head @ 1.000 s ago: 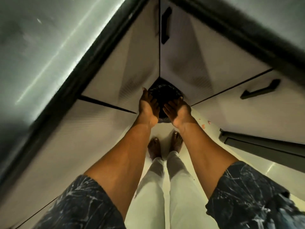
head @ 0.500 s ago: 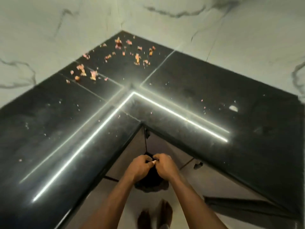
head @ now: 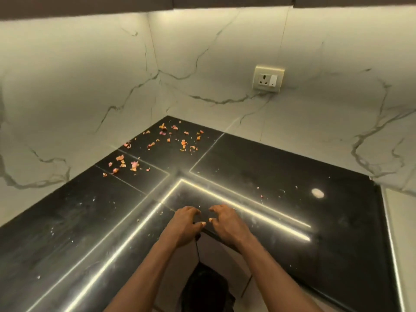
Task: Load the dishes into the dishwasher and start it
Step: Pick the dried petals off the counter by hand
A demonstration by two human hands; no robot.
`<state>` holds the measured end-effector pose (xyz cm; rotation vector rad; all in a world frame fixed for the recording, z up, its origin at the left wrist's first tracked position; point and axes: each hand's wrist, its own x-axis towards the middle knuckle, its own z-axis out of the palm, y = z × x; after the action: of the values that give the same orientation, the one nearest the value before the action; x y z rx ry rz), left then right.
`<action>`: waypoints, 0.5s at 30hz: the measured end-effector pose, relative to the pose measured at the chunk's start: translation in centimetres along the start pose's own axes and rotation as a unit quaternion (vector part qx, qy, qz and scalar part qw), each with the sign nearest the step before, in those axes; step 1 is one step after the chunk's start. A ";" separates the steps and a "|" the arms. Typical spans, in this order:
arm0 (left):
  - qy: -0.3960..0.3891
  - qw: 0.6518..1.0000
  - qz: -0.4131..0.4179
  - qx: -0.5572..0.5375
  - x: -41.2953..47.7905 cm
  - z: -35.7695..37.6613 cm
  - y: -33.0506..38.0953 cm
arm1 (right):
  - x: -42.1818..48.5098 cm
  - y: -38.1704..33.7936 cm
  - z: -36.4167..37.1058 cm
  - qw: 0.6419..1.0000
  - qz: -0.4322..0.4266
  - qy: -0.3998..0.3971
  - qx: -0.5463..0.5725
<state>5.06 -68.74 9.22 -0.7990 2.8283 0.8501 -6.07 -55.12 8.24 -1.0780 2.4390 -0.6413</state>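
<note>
Two hands are in the head view, and no dish or dishwasher appears in it, so I cannot locate the task's own items from here. My left hand [head: 183,225] and right hand [head: 227,222] sit side by side over the inner corner of the black countertop [head: 281,176], with their thumbs close but not touching. The fingers [head: 194,211] of both hands are half-curled and spread like claws. I see nothing held in them, and I cannot tell whether the tips press the surface. One second ago both hands were down at the rim of the dark bin [head: 206,289] on the floor. Half a second ago they were pinched together on something small and pale below the counter edge. They are now raised, parted and empty, and the view has lifted from the floor to the worktop. Orange-pink scraps [head: 171,140] lie scattered at the rear corner, well apart from my hands, and a pale spot [head: 317,193] lies to the right, below the wall socket [head: 268,79]. I judge that a disposal step is complete and that loading has not begun. The next move requires turning towards the dishes.
</note>
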 end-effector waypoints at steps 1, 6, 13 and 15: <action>0.010 1.000 0.004 0.001 0.2 -0.4 0.2 | 0.3 0.0 -0.5 1.000 -0.008 0.008 -0.002; 0.047 0.999 0.006 0.001 0.9 -1.8 0.5 | 2.4 0.4 -2.0 1.000 -0.006 0.017 0.002; 0.045 0.999 0.010 0.007 4.6 -3.6 -1.1 | 6.5 0.0 -1.8 0.999 -0.023 0.022 -0.001; 0.044 0.999 0.011 0.007 6.1 -4.2 -1.9 | 8.3 -0.1 -1.4 0.999 -0.024 0.028 -0.008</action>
<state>1.06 -75.18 10.48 -0.8241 2.9221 0.8179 -11.91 -61.13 8.06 -1.1435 2.4752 -0.6781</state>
